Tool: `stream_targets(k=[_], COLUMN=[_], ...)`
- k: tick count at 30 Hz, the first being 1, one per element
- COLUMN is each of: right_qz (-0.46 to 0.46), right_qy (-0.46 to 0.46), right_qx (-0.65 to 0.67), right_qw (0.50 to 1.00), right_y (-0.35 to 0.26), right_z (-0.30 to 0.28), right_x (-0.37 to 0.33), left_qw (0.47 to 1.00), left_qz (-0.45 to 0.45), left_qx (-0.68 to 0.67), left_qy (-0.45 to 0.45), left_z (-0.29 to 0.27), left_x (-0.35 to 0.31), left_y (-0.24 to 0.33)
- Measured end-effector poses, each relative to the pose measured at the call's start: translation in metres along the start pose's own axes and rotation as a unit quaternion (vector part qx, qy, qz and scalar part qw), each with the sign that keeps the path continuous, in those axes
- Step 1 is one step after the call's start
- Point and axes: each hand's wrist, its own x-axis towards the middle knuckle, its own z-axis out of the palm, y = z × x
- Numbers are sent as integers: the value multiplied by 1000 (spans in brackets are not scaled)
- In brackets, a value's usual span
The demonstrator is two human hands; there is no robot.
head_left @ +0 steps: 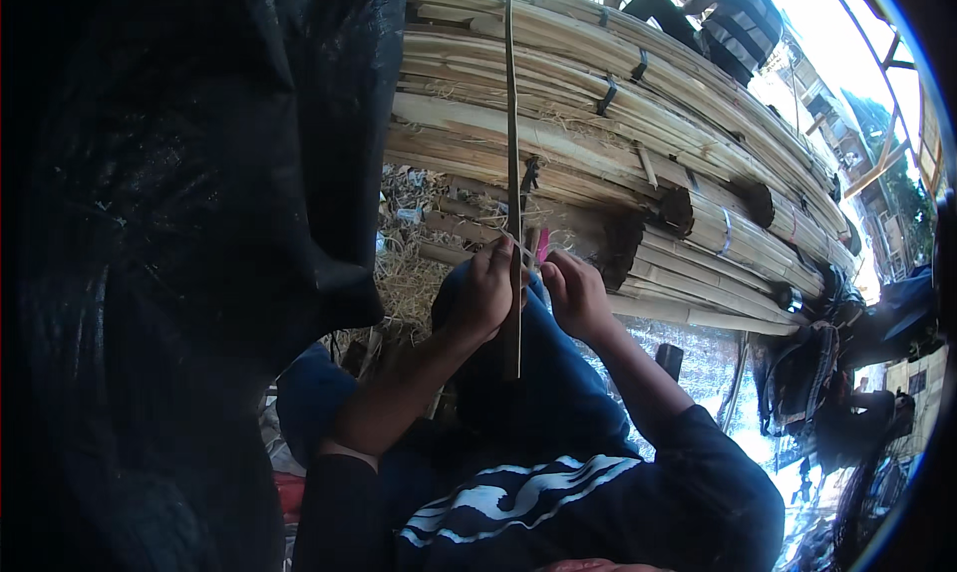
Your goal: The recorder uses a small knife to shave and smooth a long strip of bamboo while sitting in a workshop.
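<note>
My left hand [486,285] is wrapped round a long, narrow bamboo strip [513,124]. The strip stands lengthwise in front of me, its far end over the bamboo pile and its near end above my lap. Just right of it, my right hand [576,291] is closed, thumb uppermost. A small pink piece [543,243] shows at the right hand's fingertips, and a thin pale sliver crosses between the two hands. What the right fingers hold is mostly hidden; I cannot tell if it is a blade.
Tied bundles of split bamboo [588,104] lie stacked ahead and to the right. Dry shavings [409,293] litter the ground beyond my left arm. A black plastic sheet [199,223] hangs along the left. Another person [738,24] is at the far right, behind the bundles.
</note>
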Motion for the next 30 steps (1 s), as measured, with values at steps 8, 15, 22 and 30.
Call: stream_targets(k=[8, 15, 22, 30], right_qz=[-46, -59, -71, -82], right_qy=[-10, -21, -16, -33], right_qx=[-116, -191, -163, -154], right_qw=[992, 980, 984, 984], right_y=[3, 19, 37, 36], right_z=[9, 11, 4, 5], right_x=[22, 29, 43, 55], left_qw=[977, 981, 967, 959], left_qz=[96, 90, 99, 109], left_qx=[193, 172, 237, 263], left_qy=[6, 11, 5, 15], left_z=[-15, -14, -9, -15], left_x=[-1, 7, 2, 2], left_y=[-11, -13, -4, -7])
